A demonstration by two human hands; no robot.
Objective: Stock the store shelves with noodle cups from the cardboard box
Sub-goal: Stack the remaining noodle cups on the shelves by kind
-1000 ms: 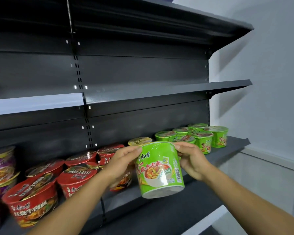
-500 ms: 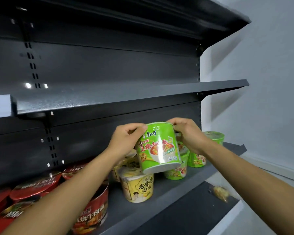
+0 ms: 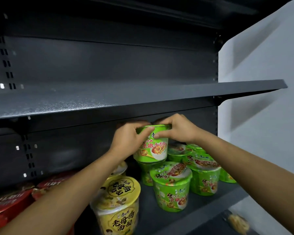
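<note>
The left hand (image 3: 127,141) and right hand (image 3: 178,131) both pinch the top rim of a green noodle cup (image 3: 153,148), holding it upright on or just above a second green cup (image 3: 146,173) at the back of the lower shelf (image 3: 202,206). Released off-centre, it could well slip off that glossy lid and knock into the front green cups (image 3: 171,185) or the yellow cup (image 3: 119,200).

Head-worn camera looks forward at the shelves (image 3: 143,99) from close range
</note>
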